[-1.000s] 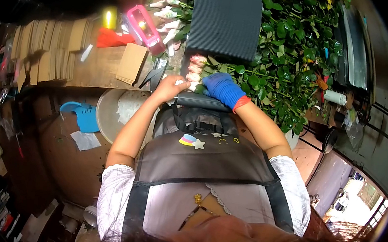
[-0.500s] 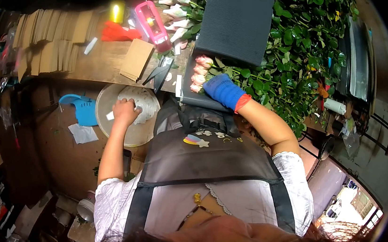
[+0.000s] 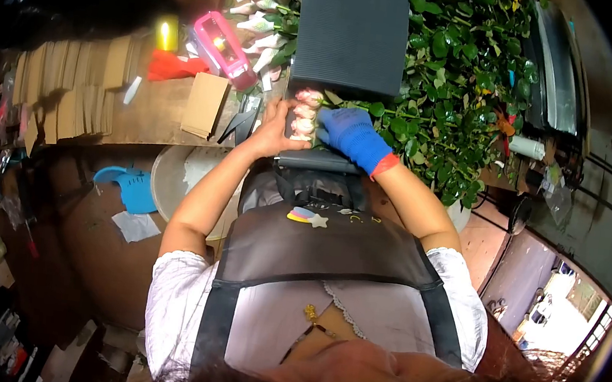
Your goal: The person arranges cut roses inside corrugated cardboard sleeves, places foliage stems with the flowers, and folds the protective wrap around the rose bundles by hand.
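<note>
Several pink roses (image 3: 305, 115) stand in a column at the near edge of the table, below a dark corrugated sheet (image 3: 351, 32). My left hand (image 3: 275, 129) is bare, its fingers apart along the left side of the blooms, thumb below them. On the right, my right hand (image 3: 348, 130) wears a blue glove with a red cuff and lies against the stems just behind the flower heads. Its fingertips are bent around something among the stems that I cannot make out clearly.
Leafy stems (image 3: 443, 93) cover the right of the table (image 3: 131, 117). Left of my hands are black scissors (image 3: 243, 119), brown cards (image 3: 205, 104), a pink holder (image 3: 224, 47) and wrapped roses (image 3: 264, 24). Below the edge are a round bin (image 3: 169, 180) and a blue plastic piece (image 3: 134, 189).
My left hand went from the roses to over the round bin with a small white piece, then returned to the roses without it. My right hand stays by the stems.
</note>
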`<act>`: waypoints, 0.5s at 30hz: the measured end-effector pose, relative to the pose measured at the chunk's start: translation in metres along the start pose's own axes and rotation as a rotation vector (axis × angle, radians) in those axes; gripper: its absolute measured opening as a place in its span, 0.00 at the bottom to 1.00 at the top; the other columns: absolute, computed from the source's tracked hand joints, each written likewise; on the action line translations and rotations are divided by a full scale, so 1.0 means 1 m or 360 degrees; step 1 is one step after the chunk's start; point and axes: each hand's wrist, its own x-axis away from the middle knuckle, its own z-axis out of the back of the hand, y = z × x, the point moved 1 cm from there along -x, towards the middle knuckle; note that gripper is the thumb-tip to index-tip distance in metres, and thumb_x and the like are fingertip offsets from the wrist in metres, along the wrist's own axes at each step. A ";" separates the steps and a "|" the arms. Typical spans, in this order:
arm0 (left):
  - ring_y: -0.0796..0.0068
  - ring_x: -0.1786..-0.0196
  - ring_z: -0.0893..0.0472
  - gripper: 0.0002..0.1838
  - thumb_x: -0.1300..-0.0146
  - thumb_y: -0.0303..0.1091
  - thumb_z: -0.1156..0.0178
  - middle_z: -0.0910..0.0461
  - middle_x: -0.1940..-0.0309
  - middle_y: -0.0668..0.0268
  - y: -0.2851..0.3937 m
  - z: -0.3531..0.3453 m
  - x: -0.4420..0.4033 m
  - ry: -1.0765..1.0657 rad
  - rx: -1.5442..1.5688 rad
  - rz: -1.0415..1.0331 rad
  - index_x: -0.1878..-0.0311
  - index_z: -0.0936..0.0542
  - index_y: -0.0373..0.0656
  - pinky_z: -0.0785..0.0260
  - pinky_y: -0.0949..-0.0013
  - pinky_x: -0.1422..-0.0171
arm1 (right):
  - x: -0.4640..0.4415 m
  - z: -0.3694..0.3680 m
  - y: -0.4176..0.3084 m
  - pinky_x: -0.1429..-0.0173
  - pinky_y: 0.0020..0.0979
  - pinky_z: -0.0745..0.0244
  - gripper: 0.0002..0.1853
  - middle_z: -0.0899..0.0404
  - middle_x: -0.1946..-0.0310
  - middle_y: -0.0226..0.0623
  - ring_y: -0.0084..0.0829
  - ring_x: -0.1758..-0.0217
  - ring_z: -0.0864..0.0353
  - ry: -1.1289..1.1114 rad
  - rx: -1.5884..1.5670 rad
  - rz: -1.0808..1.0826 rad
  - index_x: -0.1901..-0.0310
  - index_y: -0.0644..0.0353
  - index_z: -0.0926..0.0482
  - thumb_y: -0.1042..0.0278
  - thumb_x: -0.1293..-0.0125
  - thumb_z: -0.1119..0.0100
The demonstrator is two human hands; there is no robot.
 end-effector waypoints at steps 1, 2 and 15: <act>0.34 0.22 0.53 0.58 0.58 0.52 0.17 0.52 0.27 0.36 0.002 0.002 -0.001 -0.0046 0.0007 0.0016 0.27 0.41 0.46 0.52 0.48 0.19 | -0.009 -0.019 0.006 0.53 0.46 0.21 0.14 0.14 0.60 0.43 0.45 0.57 0.13 0.0029 0.0033 0.0037 0.56 0.53 0.19 0.53 0.34 0.44; 0.33 0.21 0.53 0.58 0.58 0.52 0.17 0.53 0.27 0.35 0.001 0.003 -0.001 -0.0067 0.0011 0.0012 0.27 0.41 0.47 0.52 0.48 0.19 | -0.019 -0.037 0.013 0.55 0.46 0.21 0.13 0.14 0.60 0.42 0.46 0.58 0.13 0.0065 0.0074 0.0071 0.57 0.52 0.20 0.53 0.34 0.44; 0.36 0.22 0.48 0.39 0.47 0.50 0.23 0.49 0.25 0.34 -0.013 -0.019 -0.005 0.0252 0.0110 0.0017 0.34 0.28 0.49 0.52 0.48 0.20 | -0.018 -0.021 0.014 0.55 0.45 0.20 0.12 0.12 0.61 0.39 0.44 0.57 0.12 0.0235 -0.0033 -0.0165 0.55 0.52 0.17 0.58 0.32 0.47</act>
